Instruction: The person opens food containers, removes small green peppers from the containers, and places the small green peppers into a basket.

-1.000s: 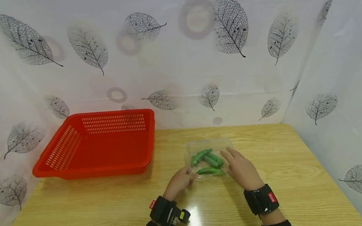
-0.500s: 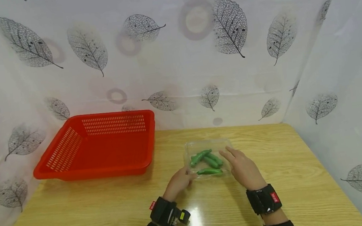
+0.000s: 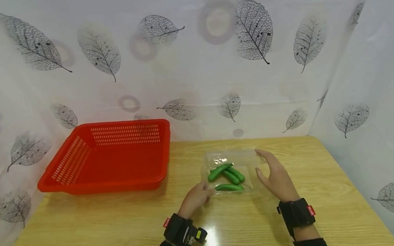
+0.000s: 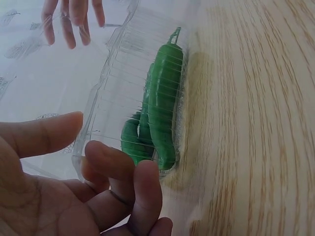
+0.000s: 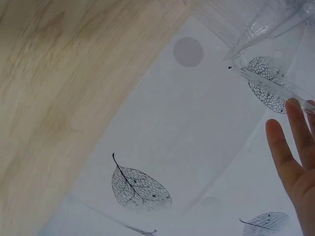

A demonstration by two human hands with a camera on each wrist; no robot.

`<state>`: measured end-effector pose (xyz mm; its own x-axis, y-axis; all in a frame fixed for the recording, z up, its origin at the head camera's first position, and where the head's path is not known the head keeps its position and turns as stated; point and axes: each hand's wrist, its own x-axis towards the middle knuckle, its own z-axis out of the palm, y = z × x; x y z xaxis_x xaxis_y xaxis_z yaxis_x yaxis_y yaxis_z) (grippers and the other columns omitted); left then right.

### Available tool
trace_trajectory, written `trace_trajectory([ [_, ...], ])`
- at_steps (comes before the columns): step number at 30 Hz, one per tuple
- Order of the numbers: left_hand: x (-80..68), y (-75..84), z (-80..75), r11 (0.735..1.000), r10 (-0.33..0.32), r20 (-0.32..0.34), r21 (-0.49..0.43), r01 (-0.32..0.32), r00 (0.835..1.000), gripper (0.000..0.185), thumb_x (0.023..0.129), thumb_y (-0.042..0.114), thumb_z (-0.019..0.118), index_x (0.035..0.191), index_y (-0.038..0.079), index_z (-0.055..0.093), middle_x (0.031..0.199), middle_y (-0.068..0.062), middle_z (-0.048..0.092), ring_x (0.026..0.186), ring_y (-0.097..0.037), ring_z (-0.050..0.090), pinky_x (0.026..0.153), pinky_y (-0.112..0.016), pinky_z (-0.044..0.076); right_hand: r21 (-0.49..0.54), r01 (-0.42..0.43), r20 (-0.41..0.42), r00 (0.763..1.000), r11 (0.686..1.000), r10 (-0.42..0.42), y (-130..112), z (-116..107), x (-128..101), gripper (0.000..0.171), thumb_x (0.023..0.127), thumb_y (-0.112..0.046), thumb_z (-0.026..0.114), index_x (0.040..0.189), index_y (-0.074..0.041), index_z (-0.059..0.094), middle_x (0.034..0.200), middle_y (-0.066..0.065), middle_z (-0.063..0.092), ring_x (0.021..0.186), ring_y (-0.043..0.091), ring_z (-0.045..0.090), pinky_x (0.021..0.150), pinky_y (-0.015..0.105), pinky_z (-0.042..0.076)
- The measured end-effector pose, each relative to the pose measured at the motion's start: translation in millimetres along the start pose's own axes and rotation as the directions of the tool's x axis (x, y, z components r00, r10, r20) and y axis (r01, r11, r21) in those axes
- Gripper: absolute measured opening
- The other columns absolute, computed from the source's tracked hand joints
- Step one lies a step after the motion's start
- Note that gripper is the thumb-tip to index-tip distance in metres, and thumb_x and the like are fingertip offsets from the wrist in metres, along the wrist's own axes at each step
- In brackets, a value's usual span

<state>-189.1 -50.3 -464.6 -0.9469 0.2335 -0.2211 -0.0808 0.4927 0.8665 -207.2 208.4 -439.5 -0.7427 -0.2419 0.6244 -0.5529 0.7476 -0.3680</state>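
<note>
A clear plastic box (image 3: 248,183) lies on the table in the head view. Inside it are several green chili peppers (image 3: 230,176). My left hand (image 3: 196,198) holds the box's near left corner; the left wrist view shows its curled fingers (image 4: 145,184) against the clear wall, and the exact grip is partly unclear. My right hand (image 3: 277,180) is raised at the box's right side, thumb and index spread apart. Its fingertips are at the edge of the see-through lid (image 5: 275,86) in the right wrist view, where the fingers look straight.
A red plastic basket (image 3: 114,163) with slotted sides stands at the back left of the wooden table (image 3: 114,230). A white leaf-print curtain (image 3: 190,67) hangs behind and along both sides.
My right hand has moved right, away from the box's wall, and its thumb and index have spread. The clear lid now extends towards it. My left hand stays at its corner.
</note>
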Motion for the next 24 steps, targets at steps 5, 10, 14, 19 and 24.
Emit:
trace_trajectory([
  [5, -0.9, 1.0, 0.4, 1.0, -0.005, 0.0, 0.0, 0.005, 1.0, 0.026, 0.091, 0.023, 0.056, 0.072, 0.01, 0.044, 0.063, 0.002, 0.043, 0.058, -0.014, 0.039, 0.055, -0.025, 0.031, 0.219, -0.07, -0.041, 0.996, 0.973, 0.081, 15, 5, 11, 0.048, 0.083, 0.007, 0.063, 0.129, -0.002, 0.052, 0.122, 0.017, 0.06, 0.108, 0.026, 0.055, 0.095, 0.03, 0.043],
  [10, -2.0, 1.5, -0.4, 1.0, 0.005, -0.009, -0.005, -0.005, 1.0, 0.027, 0.091, 0.023, 0.056, 0.071, 0.01, 0.043, 0.063, 0.002, 0.043, 0.058, -0.014, 0.038, 0.056, -0.025, 0.03, 0.314, -0.122, 0.007, 0.992, 0.942, 0.126, 28, 6, 36, 0.037, 0.092, 0.0, 0.053, 0.13, -0.004, 0.053, 0.115, 0.02, 0.062, 0.102, 0.03, 0.057, 0.093, 0.04, 0.047],
  [14, -2.0, 1.1, -1.5, 1.0, 0.009, -0.01, -0.018, -0.009, 1.0, 0.026, 0.091, 0.022, 0.056, 0.071, 0.01, 0.043, 0.063, 0.001, 0.043, 0.058, -0.014, 0.037, 0.055, -0.025, 0.029, 0.302, -0.188, 0.086, 0.982, 0.935, 0.17, 39, 8, 60, 0.03, 0.099, -0.012, 0.045, 0.126, -0.004, 0.055, 0.111, 0.021, 0.064, 0.096, 0.034, 0.061, 0.086, 0.048, 0.049],
  [19, -2.3, 0.2, -1.3, 1.0, 0.014, -0.011, -0.025, -0.014, 1.0, 0.026, 0.09, 0.023, 0.057, 0.071, 0.01, 0.043, 0.062, 0.002, 0.042, 0.056, -0.014, 0.037, 0.054, -0.025, 0.03, 0.209, -0.277, 0.194, 0.952, 0.938, 0.238, 54, 19, 82, 0.033, 0.102, -0.023, 0.039, 0.124, -0.006, 0.056, 0.107, 0.019, 0.066, 0.088, 0.033, 0.064, 0.074, 0.043, 0.051],
  [24, -3.4, -0.3, -0.2, 1.0, 0.017, -0.013, -0.024, -0.017, 1.0, 0.026, 0.089, 0.022, 0.057, 0.071, 0.01, 0.044, 0.061, 0.002, 0.042, 0.056, -0.014, 0.038, 0.054, -0.025, 0.03, 0.163, -0.34, 0.291, 0.913, 0.926, 0.285, 64, 30, 89, 0.032, 0.101, -0.016, 0.04, 0.125, 0.0, 0.054, 0.102, 0.021, 0.066, 0.083, 0.036, 0.064, 0.066, 0.032, 0.049],
])
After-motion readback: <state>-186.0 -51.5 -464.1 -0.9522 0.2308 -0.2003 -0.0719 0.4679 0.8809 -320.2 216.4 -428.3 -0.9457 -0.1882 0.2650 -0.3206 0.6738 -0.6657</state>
